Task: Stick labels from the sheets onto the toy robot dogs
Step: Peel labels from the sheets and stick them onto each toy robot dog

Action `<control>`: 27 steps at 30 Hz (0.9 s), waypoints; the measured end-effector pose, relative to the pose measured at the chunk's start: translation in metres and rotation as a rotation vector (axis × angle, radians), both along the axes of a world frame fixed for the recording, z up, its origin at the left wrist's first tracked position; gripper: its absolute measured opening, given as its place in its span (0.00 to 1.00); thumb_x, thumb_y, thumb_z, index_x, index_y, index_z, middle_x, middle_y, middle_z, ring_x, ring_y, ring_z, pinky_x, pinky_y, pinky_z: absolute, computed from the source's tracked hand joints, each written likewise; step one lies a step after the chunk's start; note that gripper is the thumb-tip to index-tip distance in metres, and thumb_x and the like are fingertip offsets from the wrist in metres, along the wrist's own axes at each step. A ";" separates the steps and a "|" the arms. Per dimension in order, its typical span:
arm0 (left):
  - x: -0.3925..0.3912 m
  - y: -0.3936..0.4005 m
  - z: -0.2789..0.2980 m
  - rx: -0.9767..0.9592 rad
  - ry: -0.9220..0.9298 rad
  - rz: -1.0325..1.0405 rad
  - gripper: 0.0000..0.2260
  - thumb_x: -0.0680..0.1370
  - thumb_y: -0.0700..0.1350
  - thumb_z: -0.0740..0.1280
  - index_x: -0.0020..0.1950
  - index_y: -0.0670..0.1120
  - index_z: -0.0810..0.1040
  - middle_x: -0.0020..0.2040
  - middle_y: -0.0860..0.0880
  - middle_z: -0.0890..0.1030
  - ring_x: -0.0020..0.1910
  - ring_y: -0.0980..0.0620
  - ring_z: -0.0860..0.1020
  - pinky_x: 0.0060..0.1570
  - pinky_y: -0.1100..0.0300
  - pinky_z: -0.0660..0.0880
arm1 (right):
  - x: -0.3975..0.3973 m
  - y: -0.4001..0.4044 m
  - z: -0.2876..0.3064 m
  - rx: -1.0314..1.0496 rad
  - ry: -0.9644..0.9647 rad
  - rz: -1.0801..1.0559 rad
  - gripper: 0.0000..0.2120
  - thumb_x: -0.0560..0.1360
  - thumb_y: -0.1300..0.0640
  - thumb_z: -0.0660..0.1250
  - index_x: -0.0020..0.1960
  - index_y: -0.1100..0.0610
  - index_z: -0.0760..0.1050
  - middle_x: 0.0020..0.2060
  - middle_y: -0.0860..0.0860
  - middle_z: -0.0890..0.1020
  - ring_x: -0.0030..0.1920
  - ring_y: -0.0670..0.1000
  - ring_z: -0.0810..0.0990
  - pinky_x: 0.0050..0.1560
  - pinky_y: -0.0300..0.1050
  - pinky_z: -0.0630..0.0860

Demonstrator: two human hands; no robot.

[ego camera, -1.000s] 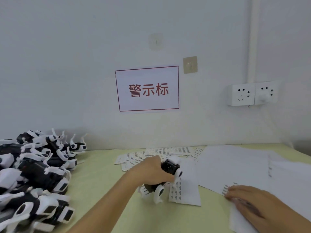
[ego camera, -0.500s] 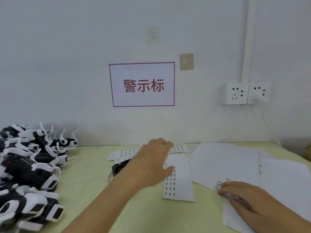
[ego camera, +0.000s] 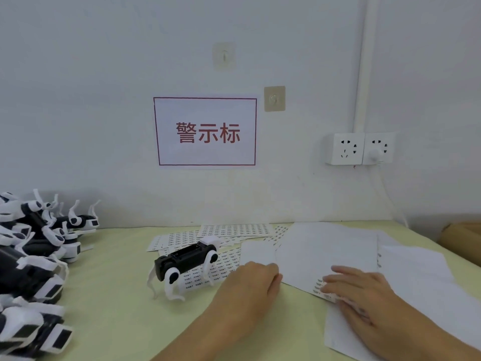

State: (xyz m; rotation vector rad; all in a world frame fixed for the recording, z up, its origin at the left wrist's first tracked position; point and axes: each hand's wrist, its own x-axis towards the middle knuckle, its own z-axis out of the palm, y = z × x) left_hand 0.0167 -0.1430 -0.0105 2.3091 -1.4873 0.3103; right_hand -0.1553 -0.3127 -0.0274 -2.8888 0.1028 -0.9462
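I see one toy dog standing on its legs on the green tabletop, partly over a label sheet, nobody holding it. Left hand rests just right of the dog, grip loose, fingers curled over the sheet's edge w/ nothing in them. Right hand lies flat on the white papers, fingers straight, pressing by a row of labels; too blurred to tell if a label is lifted. More dogs piled far left. More label sheets lie at the back nr the wall.

Toy dog beside hands
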 end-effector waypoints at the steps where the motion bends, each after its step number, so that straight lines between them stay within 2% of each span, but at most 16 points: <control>1: -0.002 0.000 0.003 -0.069 -0.003 0.050 0.14 0.85 0.53 0.52 0.46 0.47 0.69 0.35 0.50 0.72 0.36 0.47 0.70 0.36 0.54 0.64 | 0.002 0.000 0.000 -0.083 -0.034 -0.008 0.16 0.67 0.64 0.77 0.49 0.45 0.83 0.48 0.37 0.84 0.53 0.41 0.79 0.44 0.40 0.75; 3: -0.009 0.001 0.009 -0.179 -0.119 0.158 0.15 0.85 0.53 0.52 0.46 0.48 0.71 0.33 0.49 0.75 0.32 0.47 0.72 0.35 0.54 0.69 | 0.001 0.004 0.006 0.035 -0.025 0.014 0.10 0.76 0.57 0.67 0.51 0.44 0.82 0.49 0.34 0.83 0.53 0.38 0.78 0.46 0.39 0.76; 5: -0.018 0.001 0.014 -0.171 -0.295 0.181 0.15 0.82 0.51 0.58 0.38 0.48 0.74 0.23 0.51 0.71 0.21 0.49 0.71 0.24 0.59 0.67 | -0.001 0.015 0.008 0.366 0.028 0.058 0.11 0.82 0.52 0.61 0.50 0.41 0.82 0.49 0.33 0.83 0.51 0.39 0.80 0.46 0.33 0.74; 7: -0.027 0.000 0.015 -0.214 -0.472 0.133 0.17 0.79 0.51 0.57 0.33 0.49 0.76 0.18 0.51 0.68 0.15 0.51 0.67 0.19 0.64 0.60 | 0.001 0.025 0.009 0.756 0.068 0.068 0.14 0.81 0.54 0.61 0.47 0.45 0.85 0.47 0.40 0.85 0.46 0.43 0.83 0.42 0.37 0.75; 10: -0.040 -0.002 0.009 -0.206 -0.593 0.018 0.14 0.77 0.53 0.61 0.35 0.51 0.79 0.20 0.53 0.70 0.16 0.54 0.69 0.19 0.66 0.59 | 0.004 0.036 0.013 1.411 0.137 0.103 0.17 0.78 0.48 0.64 0.47 0.58 0.86 0.44 0.59 0.86 0.41 0.56 0.83 0.40 0.47 0.73; 12: -0.049 -0.007 -0.001 -0.162 -0.588 -0.092 0.08 0.72 0.56 0.69 0.38 0.54 0.80 0.23 0.55 0.73 0.20 0.56 0.73 0.20 0.66 0.60 | 0.004 0.040 0.017 1.727 0.216 0.198 0.26 0.75 0.43 0.63 0.50 0.67 0.83 0.42 0.63 0.83 0.38 0.58 0.80 0.38 0.45 0.71; 13: -0.054 -0.010 -0.008 -0.151 -0.514 -0.154 0.08 0.71 0.58 0.69 0.39 0.55 0.80 0.26 0.56 0.75 0.23 0.57 0.75 0.20 0.66 0.62 | 0.004 0.038 0.017 1.825 0.197 0.243 0.28 0.74 0.44 0.63 0.52 0.70 0.81 0.40 0.63 0.80 0.38 0.58 0.78 0.38 0.44 0.71; 15: -0.058 -0.013 -0.016 -0.155 -0.317 -0.236 0.14 0.75 0.61 0.61 0.46 0.56 0.83 0.36 0.57 0.82 0.35 0.60 0.81 0.26 0.66 0.72 | 0.004 0.034 0.016 1.886 0.100 0.311 0.26 0.76 0.49 0.65 0.55 0.74 0.78 0.42 0.64 0.77 0.43 0.61 0.78 0.43 0.47 0.73; 16: -0.059 -0.013 -0.016 -0.153 -0.222 -0.257 0.18 0.77 0.61 0.58 0.53 0.55 0.84 0.46 0.55 0.85 0.46 0.59 0.83 0.37 0.67 0.78 | 0.004 0.032 0.016 1.831 0.058 0.314 0.22 0.76 0.51 0.65 0.54 0.72 0.80 0.43 0.66 0.79 0.45 0.61 0.80 0.43 0.47 0.76; 17: -0.058 -0.014 -0.019 -0.191 -0.121 -0.319 0.22 0.78 0.59 0.57 0.61 0.51 0.83 0.59 0.51 0.84 0.59 0.57 0.81 0.53 0.67 0.78 | 0.004 0.030 0.016 1.757 0.014 0.298 0.18 0.76 0.55 0.65 0.50 0.70 0.83 0.43 0.65 0.82 0.45 0.61 0.83 0.42 0.46 0.78; 18: -0.054 -0.016 -0.021 -0.217 -0.001 -0.384 0.24 0.79 0.58 0.57 0.68 0.47 0.79 0.69 0.49 0.78 0.70 0.56 0.73 0.66 0.67 0.70 | 0.004 0.027 0.015 1.693 -0.024 0.277 0.14 0.76 0.58 0.64 0.47 0.67 0.84 0.44 0.64 0.84 0.45 0.60 0.84 0.41 0.44 0.80; 19: -0.049 -0.017 -0.023 -0.224 0.085 -0.427 0.25 0.80 0.56 0.56 0.72 0.44 0.73 0.74 0.51 0.71 0.75 0.58 0.65 0.72 0.68 0.61 | 0.005 0.026 0.013 1.651 -0.047 0.253 0.12 0.77 0.62 0.64 0.47 0.66 0.85 0.46 0.64 0.85 0.46 0.59 0.85 0.40 0.43 0.80; 20: -0.046 -0.017 -0.025 -0.237 0.123 -0.455 0.24 0.81 0.54 0.57 0.74 0.43 0.70 0.75 0.53 0.67 0.76 0.59 0.60 0.74 0.69 0.56 | 0.005 0.024 0.012 1.623 -0.070 0.228 0.12 0.78 0.65 0.62 0.49 0.66 0.84 0.47 0.65 0.85 0.46 0.59 0.85 0.40 0.43 0.81; 21: -0.044 -0.018 -0.029 -0.274 0.114 -0.452 0.23 0.81 0.51 0.59 0.74 0.43 0.70 0.75 0.55 0.65 0.76 0.60 0.60 0.74 0.69 0.55 | 0.005 0.023 0.010 1.601 -0.093 0.199 0.12 0.79 0.67 0.62 0.51 0.66 0.84 0.47 0.65 0.85 0.46 0.58 0.85 0.40 0.43 0.81; 25: -0.040 -0.018 -0.036 -0.400 0.077 -0.325 0.19 0.78 0.54 0.62 0.65 0.47 0.76 0.67 0.55 0.69 0.68 0.61 0.64 0.66 0.64 0.66 | 0.005 0.023 0.008 1.550 -0.165 0.160 0.10 0.78 0.66 0.64 0.54 0.64 0.83 0.45 0.65 0.85 0.40 0.54 0.84 0.38 0.41 0.80; 27: -0.040 -0.017 -0.035 -0.482 0.096 -0.264 0.17 0.75 0.58 0.64 0.60 0.51 0.76 0.63 0.59 0.69 0.64 0.64 0.65 0.61 0.68 0.67 | 0.005 0.023 0.007 1.533 -0.203 0.155 0.09 0.78 0.66 0.65 0.54 0.64 0.82 0.44 0.64 0.85 0.39 0.53 0.84 0.36 0.40 0.80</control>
